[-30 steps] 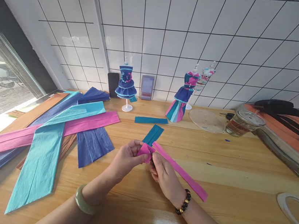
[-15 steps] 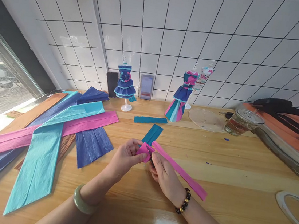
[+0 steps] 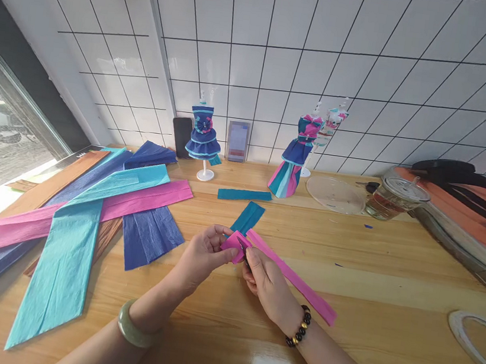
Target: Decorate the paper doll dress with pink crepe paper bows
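Note:
Between thumb and fingers, my left hand [image 3: 206,255] pinches a small folded piece of pink crepe paper [image 3: 231,241]. My right hand [image 3: 268,281] is closed around dark scissors [image 3: 242,246], mostly hidden by the fingers; their blades lie against the pink piece. A long pink strip [image 3: 297,281] stretches over the table from just behind the right hand toward the lower right. Just beyond the hands lies a short teal piece [image 3: 248,217], its near end partly covered by the left fingers and pink paper. Farther back is a narrow teal strip [image 3: 244,195].
Overlapping crepe paper strips [image 3: 71,243] in turquoise, pink, blue and brown cover the left side. Small dress forms in paper dresses [image 3: 204,135] stand by the tiled wall, near two phones [image 3: 237,141]. At right are a clear lid [image 3: 335,194], a drink cup [image 3: 395,199] and a white ring [image 3: 457,321].
Almost nothing differs. Both hands keep their hold on the pink paper and scissors, with only a very slight shift of the blades and left wrist.

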Available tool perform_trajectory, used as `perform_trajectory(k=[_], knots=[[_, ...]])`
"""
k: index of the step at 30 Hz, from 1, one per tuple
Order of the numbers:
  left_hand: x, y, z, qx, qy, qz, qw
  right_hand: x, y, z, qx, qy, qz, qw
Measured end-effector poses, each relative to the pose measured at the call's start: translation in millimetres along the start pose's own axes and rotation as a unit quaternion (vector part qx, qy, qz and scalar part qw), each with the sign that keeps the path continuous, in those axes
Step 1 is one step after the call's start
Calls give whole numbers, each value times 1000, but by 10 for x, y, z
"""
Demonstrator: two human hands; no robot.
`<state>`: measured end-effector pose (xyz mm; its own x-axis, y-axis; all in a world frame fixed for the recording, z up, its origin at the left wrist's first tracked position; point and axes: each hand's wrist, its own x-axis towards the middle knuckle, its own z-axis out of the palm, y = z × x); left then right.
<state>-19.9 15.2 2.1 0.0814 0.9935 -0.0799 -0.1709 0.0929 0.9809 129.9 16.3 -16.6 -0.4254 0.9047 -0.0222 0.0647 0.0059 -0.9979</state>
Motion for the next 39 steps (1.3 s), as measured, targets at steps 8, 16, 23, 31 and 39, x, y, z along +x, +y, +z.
perform_trajectory(k=[8, 16, 23, 31, 39], knots=[[0, 12, -11, 0, -5, -1, 1000, 4, -31, -4, 5, -6, 11, 1000], [-7, 48, 2, 14, 3, 6, 1000, -5, -38, -9, 6, -12, 10, 1000], [0, 34, -15, 21, -4, 13, 1000, -10, -38, -12, 11, -10, 13, 1000], [8, 7, -46, 38, 1, 16, 999, -4, 5, -33, -16, -16, 3, 1000], [27, -8, -54, 38, 11, 12, 999, 6, 16, -40, -37, -11, 0, 999]])
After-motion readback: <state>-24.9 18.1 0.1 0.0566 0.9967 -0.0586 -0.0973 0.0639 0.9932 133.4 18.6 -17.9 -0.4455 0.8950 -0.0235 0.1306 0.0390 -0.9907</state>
